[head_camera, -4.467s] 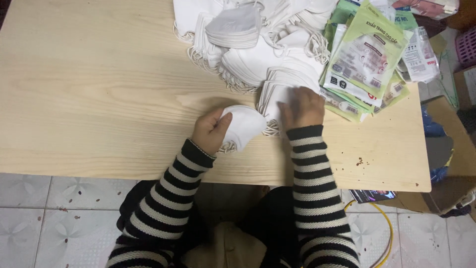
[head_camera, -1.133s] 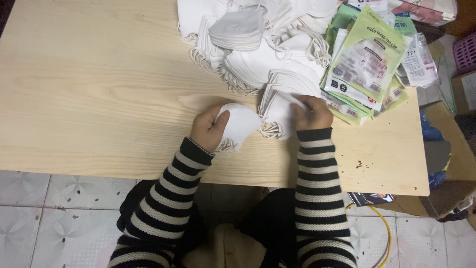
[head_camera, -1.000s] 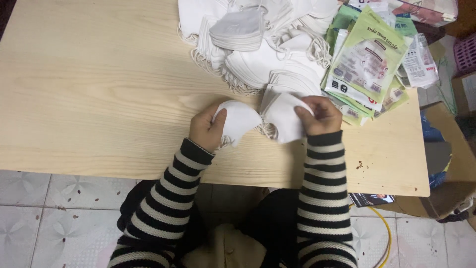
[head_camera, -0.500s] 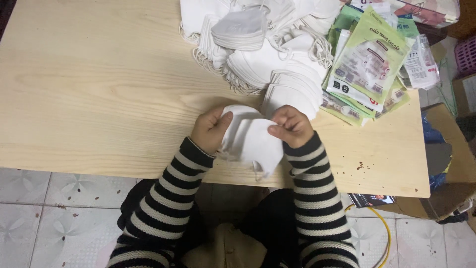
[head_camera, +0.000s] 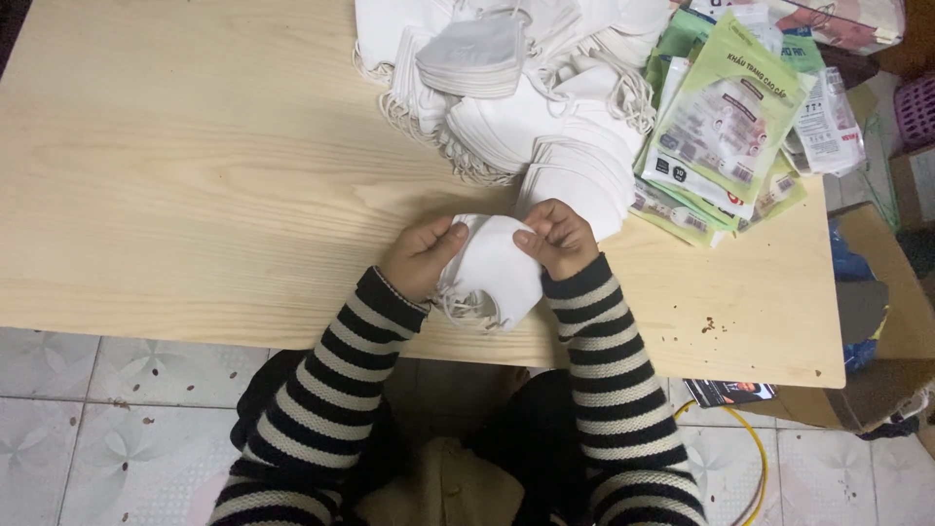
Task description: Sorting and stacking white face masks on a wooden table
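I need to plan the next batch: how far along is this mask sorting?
Done: no filled pack is clearly visible, so I cannot tell. In hand: the left hand and right hand grip a small stack of white masks at the table's near edge. Left: a big pile of loose masks and a stack of green packets beside it.

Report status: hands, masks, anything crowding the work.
Left hand and right hand both grip one small stack of white masks above the table edge. Loose mask pile and green packets lie close behind.
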